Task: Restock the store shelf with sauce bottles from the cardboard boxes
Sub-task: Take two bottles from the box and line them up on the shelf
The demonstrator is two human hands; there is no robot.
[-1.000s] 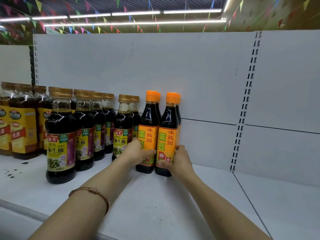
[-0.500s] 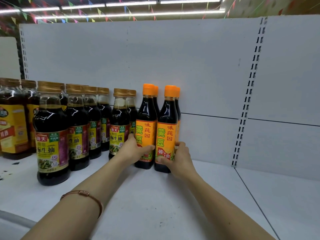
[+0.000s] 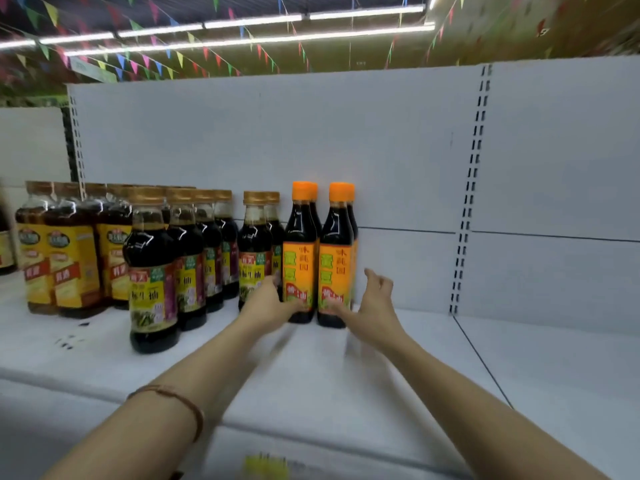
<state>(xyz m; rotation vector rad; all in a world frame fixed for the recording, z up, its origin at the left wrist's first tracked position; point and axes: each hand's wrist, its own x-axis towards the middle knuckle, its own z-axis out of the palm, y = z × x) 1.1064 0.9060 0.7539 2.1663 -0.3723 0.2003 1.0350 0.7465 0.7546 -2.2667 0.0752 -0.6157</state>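
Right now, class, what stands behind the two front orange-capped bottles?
Behind each front orange-capped bottle another orange cap peeks out, so one more bottle each; their bodies are mostly hidden.

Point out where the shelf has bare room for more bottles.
Bare shelf runs right of the orange-capped bottles past the slotted upright, and along the front edge before them. Left of those, the gold-capped bottles and yellow-labelled jars stand packed. The left hand and right hand are at the orange-capped pair.

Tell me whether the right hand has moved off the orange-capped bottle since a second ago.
Yes. The right hand has let go and shifted right of the right orange-capped bottle, its fingers now spread open.
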